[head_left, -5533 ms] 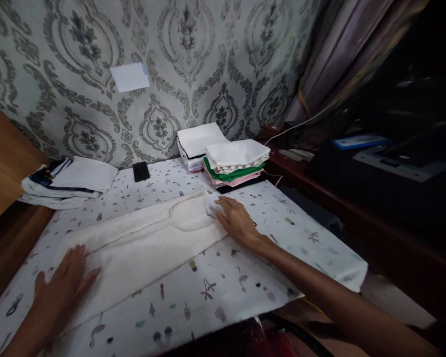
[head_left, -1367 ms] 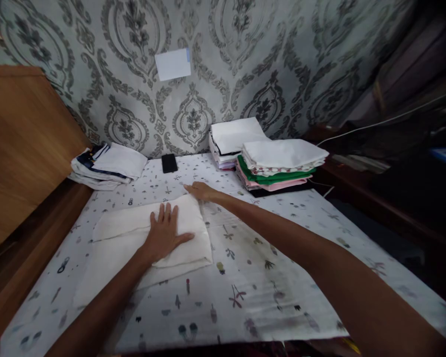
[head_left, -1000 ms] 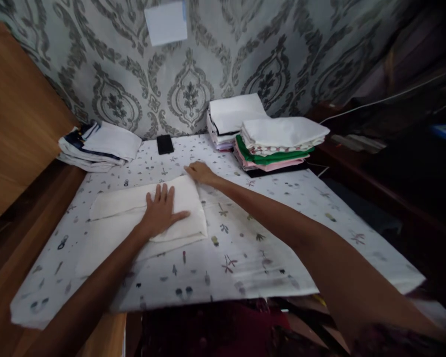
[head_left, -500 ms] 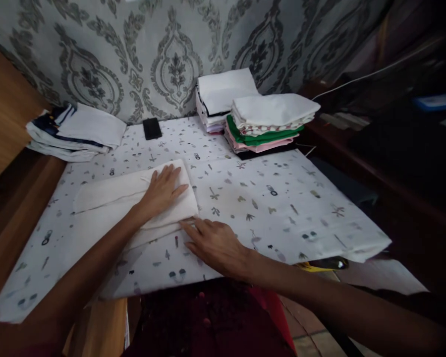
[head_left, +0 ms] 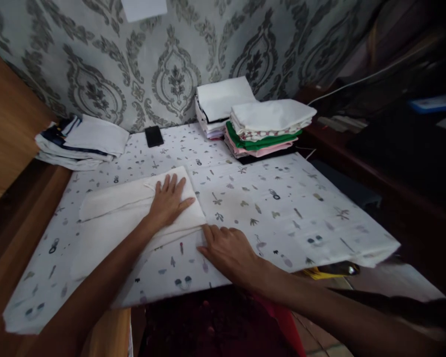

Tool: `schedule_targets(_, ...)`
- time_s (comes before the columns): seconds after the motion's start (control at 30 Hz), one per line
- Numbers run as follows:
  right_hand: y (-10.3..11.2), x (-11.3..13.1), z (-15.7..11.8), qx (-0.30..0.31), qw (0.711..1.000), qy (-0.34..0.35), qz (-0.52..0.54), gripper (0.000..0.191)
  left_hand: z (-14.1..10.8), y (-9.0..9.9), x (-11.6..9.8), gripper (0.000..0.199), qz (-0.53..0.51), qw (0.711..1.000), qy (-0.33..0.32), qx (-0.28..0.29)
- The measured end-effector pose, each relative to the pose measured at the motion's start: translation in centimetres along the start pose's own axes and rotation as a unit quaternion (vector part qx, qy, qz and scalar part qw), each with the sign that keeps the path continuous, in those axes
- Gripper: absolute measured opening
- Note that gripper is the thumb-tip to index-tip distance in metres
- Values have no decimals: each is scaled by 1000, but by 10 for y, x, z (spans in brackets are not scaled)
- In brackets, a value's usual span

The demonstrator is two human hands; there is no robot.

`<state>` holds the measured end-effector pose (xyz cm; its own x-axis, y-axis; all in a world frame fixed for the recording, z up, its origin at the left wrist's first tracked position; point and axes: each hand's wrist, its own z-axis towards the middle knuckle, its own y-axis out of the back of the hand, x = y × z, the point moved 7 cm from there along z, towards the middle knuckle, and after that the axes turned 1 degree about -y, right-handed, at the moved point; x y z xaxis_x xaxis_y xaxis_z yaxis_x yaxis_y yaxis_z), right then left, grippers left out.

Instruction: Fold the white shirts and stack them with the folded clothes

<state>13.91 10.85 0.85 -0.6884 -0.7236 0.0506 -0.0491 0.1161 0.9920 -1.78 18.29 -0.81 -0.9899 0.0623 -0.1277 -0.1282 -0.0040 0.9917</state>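
Note:
A white cloth [head_left: 115, 201], partly folded over itself, lies on the left half of the patterned table cover [head_left: 238, 198]. My left hand [head_left: 169, 201] rests flat on the cloth's folded part, fingers spread and pointing away from me. At the near right corner of that fold is my right hand [head_left: 228, 248], its fingers curled and the fingertips touching the cloth's edge; whether they pinch it is too small to make out. Part of the cloth's near side is hidden under my left forearm.
Folded clothes [head_left: 92, 136] are stacked at the back left, with a black phone [head_left: 154, 136] to their right. Two more stacks, one white-topped [head_left: 225, 96] and one with green and pink layers [head_left: 271, 116], stand at the back near the patterned wall [head_left: 176, 69].
The view has shifted, so the table and stacks appear slightly lower. My right hand has moved slightly right along with the cloth's corner, and the folded corner looks flatter and more pointed.

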Motion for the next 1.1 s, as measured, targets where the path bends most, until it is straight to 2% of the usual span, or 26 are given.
schedule_targets(0.13, 3, -8, -3, -23, 999, 21, 34, 24, -1, 0, -1, 78, -5, 1000, 3, 3)
schedule_targets(0.23, 21, -16, -1, -72, 988, 61, 125, 28, -3, 4, -1, 78, -6, 1000, 6, -6)
schedule_targets(0.3, 38, -23, 9, -116, 975, 70, 177, 35, -4, 9, 3, 79, -2, 1000, 19, -19)
schedule_targets(0.4, 51, -28, 33, -170, 960, 76, 210, 33, -9, 15, 15, 85, 17, 997, 65, -42)
schedule_targets(0.47, 46, -30, 51, -173, 956, 68, 225, 38, -14, 16, 24, 92, 25, 994, 101, -37)
schedule_targets(0.6, 16, -40, 75, -145, 937, 23, 316, 53, -20, 8, 34, 96, 8, 990, 137, 10)
schedule_targets(0.7, 0, -51, 84, -122, 895, -34, 427, 65, -22, 6, 35, 97, 0, 990, 138, 15)
schedule_targets(0.77, -8, -56, 88, -72, 851, -96, 511, 69, -22, 6, 35, 98, -3, 991, 137, 6)
schedule_targets(0.83, -13, -52, 91, -1, 780, -137, 611, 64, -23, 7, 36, 97, -7, 990, 142, -7)
schedule_targets(0.9, -11, -39, 92, 56, 692, -143, 705, 55, -25, 8, 38, 97, -16, 987, 157, -17)
schedule_targets(0.93, -7, -33, 92, 70, 655, -137, 739, 52, -26, 8, 39, 97, -24, 986, 165, -23)
schedule_targets(0.97, -1, -28, 92, 73, 631, -132, 761, 50, -27, 9, 40, 97, -36, 984, 170, -31)
schedule_targets(1.03, 11, -20, 92, 58, 621, -123, 772, 49, -30, 11, 43, 95, -72, 981, 174, -53)
schedule_targets(1.1, 25, -11, 94, 35, 637, -102, 763, 49, -34, 15, 45, 91, -125, 974, 175, -75)
